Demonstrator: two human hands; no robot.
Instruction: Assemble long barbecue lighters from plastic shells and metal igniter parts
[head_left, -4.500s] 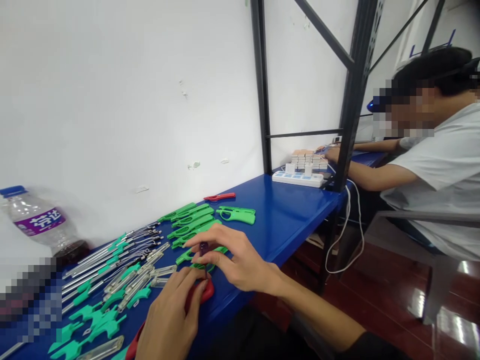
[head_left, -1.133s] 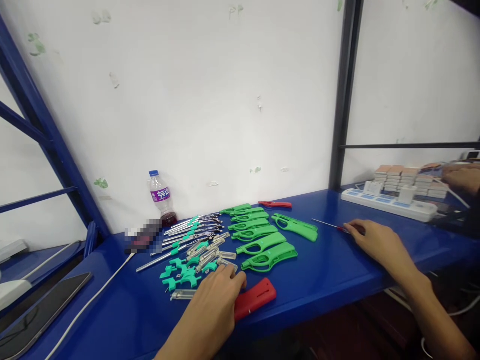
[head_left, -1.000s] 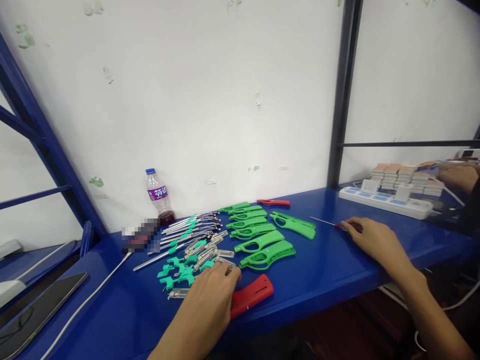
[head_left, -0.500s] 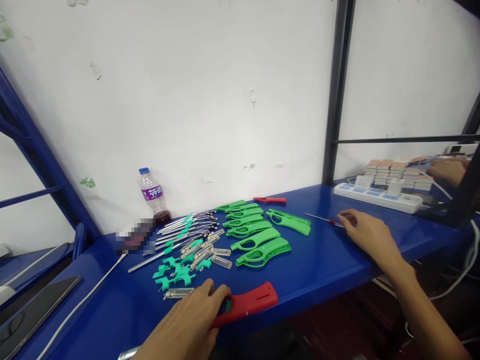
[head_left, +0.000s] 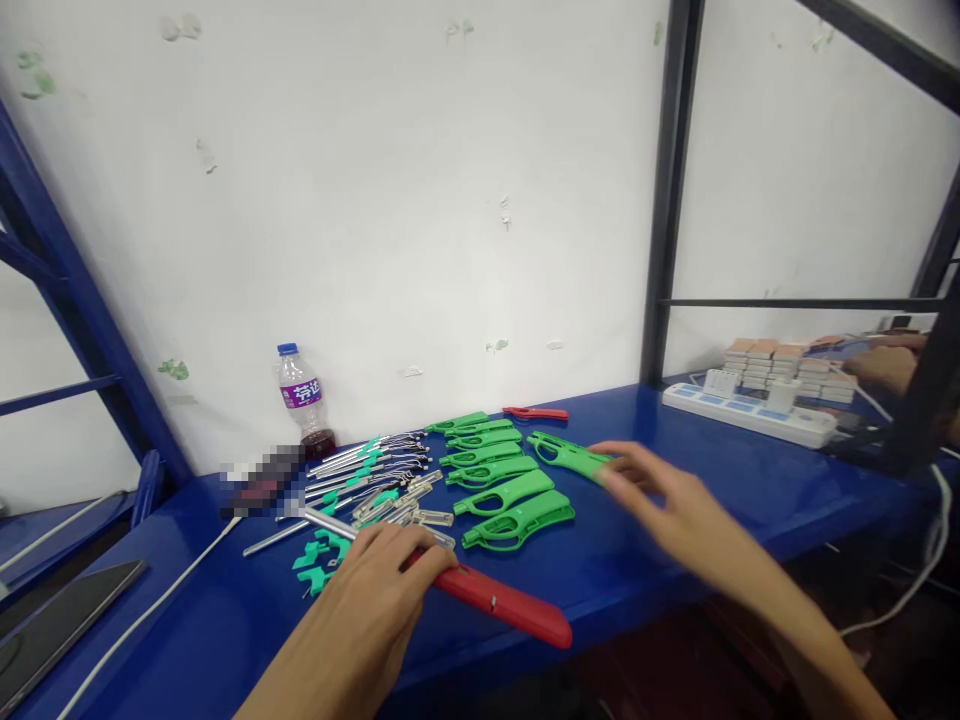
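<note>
My left hand [head_left: 390,590] is closed around a red long-reach lighter [head_left: 502,600], whose silver tube [head_left: 324,520] points to the far left. My right hand [head_left: 667,500] reaches over the table with thumb and fingers apart. Its fingertips are at the near end of a green lighter shell [head_left: 566,455]; whether they touch it I cannot tell. More green shells [head_left: 517,515] lie in a column left of it. Clear fuel tanks [head_left: 431,518], teal triggers [head_left: 313,572] and metal tubes with wires [head_left: 375,470] lie beyond my left hand.
A red shell [head_left: 536,413] lies near the wall. A bottle [head_left: 302,395] stands at the back left; a phone [head_left: 71,625] and white cable [head_left: 150,615] lie at left. A power strip [head_left: 750,415] is at the back right, by a dark post [head_left: 667,200].
My right hand has moved left from the thin screwdriver to the green shell; the screwdriver is out of sight now. My left hand has turned and raised the red lighter, showing its metal tube.
</note>
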